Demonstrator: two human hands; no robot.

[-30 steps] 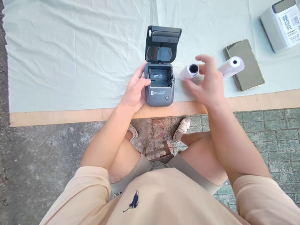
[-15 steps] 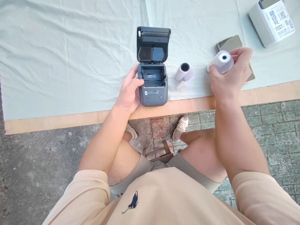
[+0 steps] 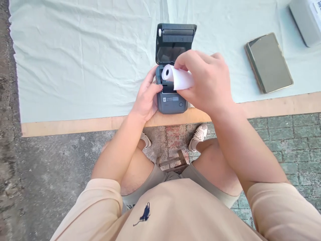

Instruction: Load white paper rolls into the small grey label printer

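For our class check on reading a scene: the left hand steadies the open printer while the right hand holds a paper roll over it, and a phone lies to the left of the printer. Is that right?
Not quite. The head view shows the phone lying to the right of the printer, not the left. The rest holds: the left hand steadies the open printer while the right hand holds the paper roll over it.

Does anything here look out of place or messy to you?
Nothing looks damaged or spilled. The small printer stands with its lid up while the right hand holds a paper roll over it. Only the cloth is creased.
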